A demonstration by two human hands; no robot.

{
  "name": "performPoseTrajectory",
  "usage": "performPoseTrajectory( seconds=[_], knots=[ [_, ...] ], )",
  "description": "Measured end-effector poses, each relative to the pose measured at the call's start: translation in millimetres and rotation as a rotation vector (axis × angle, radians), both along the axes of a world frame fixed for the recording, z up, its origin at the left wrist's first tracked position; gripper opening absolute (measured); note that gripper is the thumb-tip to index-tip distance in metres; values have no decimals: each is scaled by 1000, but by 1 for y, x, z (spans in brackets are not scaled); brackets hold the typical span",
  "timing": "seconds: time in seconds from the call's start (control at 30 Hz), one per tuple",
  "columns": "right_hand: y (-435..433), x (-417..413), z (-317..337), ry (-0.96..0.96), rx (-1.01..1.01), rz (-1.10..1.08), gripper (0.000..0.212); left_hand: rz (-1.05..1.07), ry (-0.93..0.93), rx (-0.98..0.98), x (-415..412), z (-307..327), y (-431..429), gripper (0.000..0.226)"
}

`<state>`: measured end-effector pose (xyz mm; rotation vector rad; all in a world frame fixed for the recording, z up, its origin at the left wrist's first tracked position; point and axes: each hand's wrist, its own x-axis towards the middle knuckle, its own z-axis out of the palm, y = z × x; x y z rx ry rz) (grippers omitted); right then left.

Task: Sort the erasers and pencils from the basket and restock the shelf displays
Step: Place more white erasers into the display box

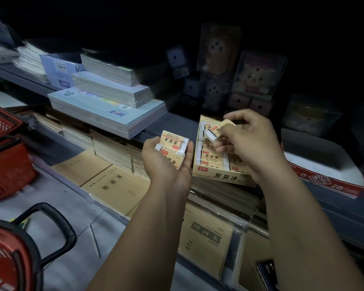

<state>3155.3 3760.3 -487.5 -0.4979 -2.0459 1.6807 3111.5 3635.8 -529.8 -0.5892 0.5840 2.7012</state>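
My left hand (168, 164) is palm up and holds a small stack of beige 2B erasers (173, 144) with red labels. My right hand (248, 139) pinches one eraser (213, 134) over the beige eraser display box (221, 175), which sits on the shelf edge with several erasers lined up inside it. A red shopping basket (6, 255) with a black handle is at the bottom left. A thin pencil (95, 240) lies on the grey floor beside it.
Another red basket (6, 160) stands at the left. Stacks of exercise books (111, 95) fill the upper shelf, brown notebooks (116, 185) the lower one. A white and red display tray (328, 171) sits right of the eraser box. Plush items (256, 76) stand in the dark behind.
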Motion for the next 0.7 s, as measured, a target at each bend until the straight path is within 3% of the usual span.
performPoseTrajectory(
  seconds=[0.27, 0.5, 0.7],
  knots=[
    [8, 1, -7, -248, 349, 16, 30, -6, -12, -10, 1, 1, 1, 36],
    [8, 0, -9, -307, 581, -4, 35, -7, -6, -23, 1, 0, 1, 36],
    [7, -3, -14, -287, 632, -41, 16, -14, -8, -24, 1, -1, 2, 35]
  ],
)
